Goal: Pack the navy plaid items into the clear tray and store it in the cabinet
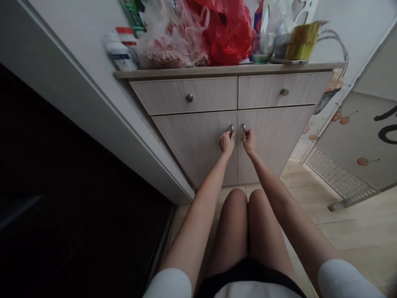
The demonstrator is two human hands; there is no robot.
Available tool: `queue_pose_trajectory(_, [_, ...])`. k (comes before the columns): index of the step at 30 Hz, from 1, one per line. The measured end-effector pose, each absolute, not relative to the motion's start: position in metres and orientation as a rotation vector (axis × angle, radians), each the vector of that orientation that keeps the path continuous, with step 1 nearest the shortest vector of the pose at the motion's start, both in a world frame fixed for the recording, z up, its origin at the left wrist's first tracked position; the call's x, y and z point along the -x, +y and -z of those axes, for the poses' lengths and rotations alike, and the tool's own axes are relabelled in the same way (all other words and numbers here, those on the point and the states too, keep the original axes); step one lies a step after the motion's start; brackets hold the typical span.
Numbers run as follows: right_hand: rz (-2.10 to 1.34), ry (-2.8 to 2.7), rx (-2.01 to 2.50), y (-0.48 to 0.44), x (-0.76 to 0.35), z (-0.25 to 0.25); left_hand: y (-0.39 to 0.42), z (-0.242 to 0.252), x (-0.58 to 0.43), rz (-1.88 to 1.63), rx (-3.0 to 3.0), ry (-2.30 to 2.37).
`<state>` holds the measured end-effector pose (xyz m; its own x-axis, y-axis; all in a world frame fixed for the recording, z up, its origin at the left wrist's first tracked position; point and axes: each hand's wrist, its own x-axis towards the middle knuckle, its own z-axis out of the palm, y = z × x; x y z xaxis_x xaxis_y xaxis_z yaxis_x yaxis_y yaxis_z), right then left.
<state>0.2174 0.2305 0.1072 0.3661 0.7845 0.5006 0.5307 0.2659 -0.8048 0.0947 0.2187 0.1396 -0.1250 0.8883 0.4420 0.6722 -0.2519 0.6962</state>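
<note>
Cabinet [194, 142] stands closed, handles [231, 128] pinched, contents hidden.

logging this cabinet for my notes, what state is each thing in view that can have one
Left cabinet door: shut
Right cabinet door: shut
Left drawer: shut
Right drawer: shut
Left hand: fingers closed on the left door handle
Right hand: fingers closed on the right door handle
Red plastic bag: bulging, contents hidden
Drinking glass: upright, contents unclear
</note>
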Motion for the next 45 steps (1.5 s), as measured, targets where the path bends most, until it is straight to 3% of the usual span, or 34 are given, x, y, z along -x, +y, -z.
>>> queue_pose_trajectory(8, [-0.354,-1.231,1.336,0.203,-0.227,-0.122,0.201,-0.150,-0.087,-1.358,-1.649,1.589])
queue_pose_trajectory(13, [-1.066,-1.107,0.856,0.135,-0.232,-0.127,0.143,-0.146,-0.060,-1.156,-1.080,0.856])
queue_pose_trajectory(17, [-1.453,-0.960,0.422,0.080,-0.235,-0.141,0.091,-0.143,-0.053,-1.307,-0.837,0.388])
queue_pose_trajectory(23, [-1.589,-0.876,0.145,0.051,-0.232,-0.140,0.058,-0.130,-0.072,-1.434,-0.774,0.305])
queue_pose_trajectory(33, [-1.638,-0.770,0.168,0.049,-0.227,-0.119,0.056,-0.107,-0.083,-1.328,-0.609,0.160])
queue_pose_trajectory(38, [-1.442,-1.018,0.409,0.080,-0.233,-0.119,0.088,-0.110,-0.074,-1.286,-0.876,0.382])
queue_pose_trajectory(43, [-0.561,-1.161,1.146,0.164,-0.239,-0.114,0.168,-0.129,-0.075,-1.437,-1.353,1.367])
queue_pose_trajectory(45, [-0.382,-1.239,1.260,0.198,-0.237,-0.112,0.198,-0.136,-0.082,-1.372,-1.522,1.604])
